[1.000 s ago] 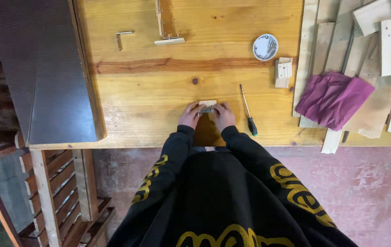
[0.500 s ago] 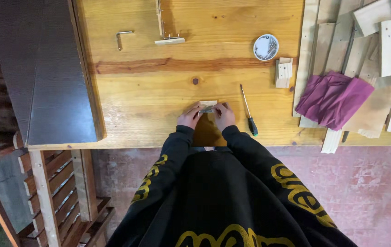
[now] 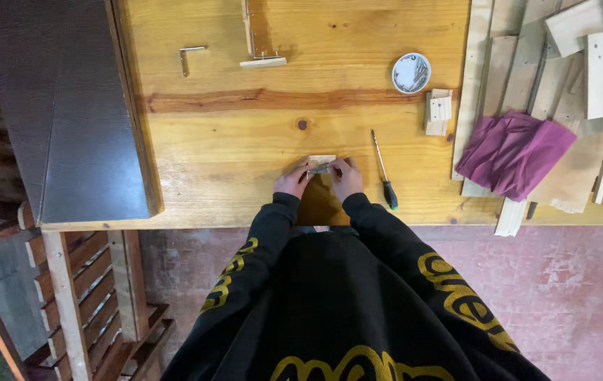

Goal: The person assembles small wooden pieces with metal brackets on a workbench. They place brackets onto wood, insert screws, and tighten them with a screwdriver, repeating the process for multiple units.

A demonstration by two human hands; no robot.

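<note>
Both my hands meet at the near middle of a wooden table. My left hand and my right hand pinch a small metal hinge laid against a small pale wooden block. The fingers hide most of the hinge. A screwdriver with a dark handle lies on the table just right of my right hand.
A small round white dish with screws and two little wood blocks sit at the right. A purple cloth lies on stacked wood offcuts. A metal bracket and a wood-and-metal piece lie far. A dark board covers the left.
My hands have barely shifted on the block and hinge; nothing else has moved.
</note>
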